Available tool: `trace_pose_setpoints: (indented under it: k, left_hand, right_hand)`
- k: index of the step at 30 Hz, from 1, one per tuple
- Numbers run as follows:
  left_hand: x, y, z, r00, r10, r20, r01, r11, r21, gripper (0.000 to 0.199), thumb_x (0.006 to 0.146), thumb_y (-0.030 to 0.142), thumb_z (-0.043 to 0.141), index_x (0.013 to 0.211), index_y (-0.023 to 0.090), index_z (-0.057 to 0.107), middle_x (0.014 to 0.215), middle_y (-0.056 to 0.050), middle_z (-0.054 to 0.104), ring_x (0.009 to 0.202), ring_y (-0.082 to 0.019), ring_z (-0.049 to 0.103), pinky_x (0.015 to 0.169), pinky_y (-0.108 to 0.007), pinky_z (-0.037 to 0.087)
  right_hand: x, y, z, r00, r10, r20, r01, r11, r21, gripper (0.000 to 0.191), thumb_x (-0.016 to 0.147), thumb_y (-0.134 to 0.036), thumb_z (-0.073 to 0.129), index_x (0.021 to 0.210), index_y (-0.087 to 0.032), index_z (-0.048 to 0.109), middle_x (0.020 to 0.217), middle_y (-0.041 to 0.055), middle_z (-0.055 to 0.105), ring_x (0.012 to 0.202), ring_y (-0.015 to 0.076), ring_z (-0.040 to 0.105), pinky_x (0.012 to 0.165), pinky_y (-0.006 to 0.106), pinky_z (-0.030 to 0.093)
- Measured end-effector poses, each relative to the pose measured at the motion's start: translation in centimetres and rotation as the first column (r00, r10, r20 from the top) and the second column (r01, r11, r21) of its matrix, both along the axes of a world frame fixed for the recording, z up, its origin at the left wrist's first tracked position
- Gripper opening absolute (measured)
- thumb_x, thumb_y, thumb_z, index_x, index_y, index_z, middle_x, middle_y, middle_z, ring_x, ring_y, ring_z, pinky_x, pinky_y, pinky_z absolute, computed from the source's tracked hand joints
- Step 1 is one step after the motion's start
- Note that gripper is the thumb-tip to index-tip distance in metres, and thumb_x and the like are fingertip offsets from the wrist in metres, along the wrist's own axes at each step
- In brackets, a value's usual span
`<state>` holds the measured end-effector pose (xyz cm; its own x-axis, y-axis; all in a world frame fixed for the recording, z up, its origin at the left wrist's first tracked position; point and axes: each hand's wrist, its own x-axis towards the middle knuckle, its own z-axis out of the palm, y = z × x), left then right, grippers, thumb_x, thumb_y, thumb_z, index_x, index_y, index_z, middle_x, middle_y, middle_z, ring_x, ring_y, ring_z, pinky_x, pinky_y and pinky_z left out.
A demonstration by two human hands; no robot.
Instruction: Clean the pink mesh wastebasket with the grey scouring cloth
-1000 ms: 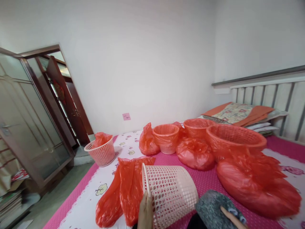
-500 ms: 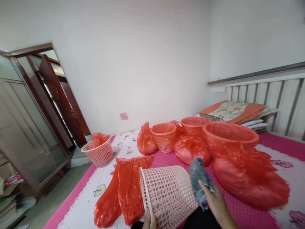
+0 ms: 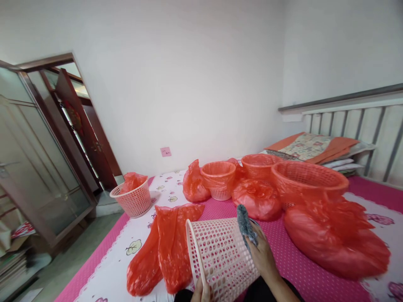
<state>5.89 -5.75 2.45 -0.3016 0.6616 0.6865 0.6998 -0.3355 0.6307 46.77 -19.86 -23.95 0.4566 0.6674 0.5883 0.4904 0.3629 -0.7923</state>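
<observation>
While left hand (image 3: 201, 292), cropped below, grips tipped basket (image 3: 222, 253), right hand (image 3: 262, 253) clutching cloth (image 3: 244, 224)

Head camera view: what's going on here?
A person sits or kneels at a bed, handling a pink perforated plastic basket tipped on its side. The left hand grips its rim; the right hand holds a grey cloth at the base end. Loose red plastic lies beside the basket's mouth. Beyond stand three red-plastic-covered baskets among bulging red bags; another basket, with red plastic inside, stands off left.
</observation>
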Motion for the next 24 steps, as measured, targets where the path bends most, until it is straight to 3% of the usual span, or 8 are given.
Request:
trace_pose_setpoints:
  k: [2,6,10,13,19,22,24]
  left_hand:
    - [0.2,-0.1,0.0,0.999,0.028,-0.014,-0.028,0.999,0.032,0.057,0.071,0.046,0.077,0.124,0.027,0.070,0.157,0.002,0.066,0.166,-0.053,0.017,0.108,-0.065,0.049]
    - [0.5,-0.4,0.1,1.000,0.004,0.025,-0.005,1.000,0.030,0.052,0.073,0.044,0.075,0.123,0.027,0.073,0.158,0.003,0.066,0.166,-0.050,0.015,0.107,-0.060,0.052]
    - [1.0,-0.7,0.0,0.990,0.012,0.138,-0.011,1.000,-0.008,0.046,0.084,0.043,0.059,0.125,0.026,0.073,0.161,0.002,0.064,0.166,-0.047,0.016,0.106,-0.057,0.053]
    - [1.1,-0.9,0.1,0.985,0.017,0.170,-0.012,0.999,-0.031,0.045,0.084,0.045,0.060,0.122,0.025,0.075,0.157,0.001,0.067,0.165,-0.046,0.017,0.104,-0.055,0.054]
    - [1.4,-1.6,2.6,0.971,-0.008,0.238,0.034,0.994,-0.107,0.045,0.084,0.051,0.063,0.118,0.026,0.079,0.151,0.003,0.072,0.166,-0.044,0.015,0.102,-0.051,0.056]
    - [3.5,-4.4,2.2,0.944,-0.080,0.320,0.152,0.967,-0.205,0.046,0.083,0.050,0.069,0.122,0.028,0.077,0.147,0.003,0.076,0.170,-0.042,0.014,0.108,-0.051,0.057]
    - [5.7,-8.2,-0.4,0.903,-0.149,0.403,0.284,0.911,-0.298,0.048,0.085,0.055,0.070,0.124,0.029,0.076,0.142,-0.003,0.080,0.166,-0.039,0.039,0.114,-0.054,0.060]
  right_hand:
    - [-0.4,-0.1,0.1,0.997,0.002,0.076,-0.004,0.999,0.033,0.045,0.101,-0.044,0.049,0.137,-0.029,0.072,0.150,0.0101,0.068,0.148,0.0328,0.054,0.127,0.065,0.040]
    - [-1.1,-0.3,0.5,0.985,-0.021,0.174,0.008,0.997,0.073,0.044,0.101,-0.034,0.051,0.141,-0.029,0.069,0.149,0.0101,0.068,0.150,0.0348,0.051,0.125,0.072,0.040]
    - [-2.1,-0.7,0.7,0.969,-0.061,0.239,0.038,0.994,0.100,0.046,0.102,-0.029,0.051,0.144,-0.030,0.066,0.147,0.0089,0.070,0.144,0.0330,0.057,0.122,0.071,0.043]
    - [-3.1,-1.1,0.8,0.957,-0.092,0.274,0.063,0.991,0.115,0.046,0.099,-0.027,0.053,0.143,-0.030,0.066,0.147,0.0091,0.070,0.140,0.0333,0.060,0.120,0.069,0.046]
    - [-5.3,-1.7,1.5,0.954,-0.079,0.288,0.045,0.991,0.125,0.055,0.093,-0.019,0.052,0.146,-0.028,0.065,0.149,0.0084,0.070,0.142,0.0335,0.060,0.122,0.065,0.045]
    - [-6.5,-2.0,2.2,0.958,-0.034,0.285,0.001,0.993,0.117,0.064,0.088,-0.015,0.054,0.149,-0.032,0.062,0.152,0.0066,0.068,0.144,0.0340,0.058,0.123,0.067,0.043]
    - [-7.2,-2.2,2.6,0.955,-0.005,0.295,-0.028,0.994,0.108,0.068,0.084,-0.012,0.054,0.149,-0.033,0.062,0.153,0.0057,0.066,0.145,0.0335,0.057,0.123,0.066,0.043]
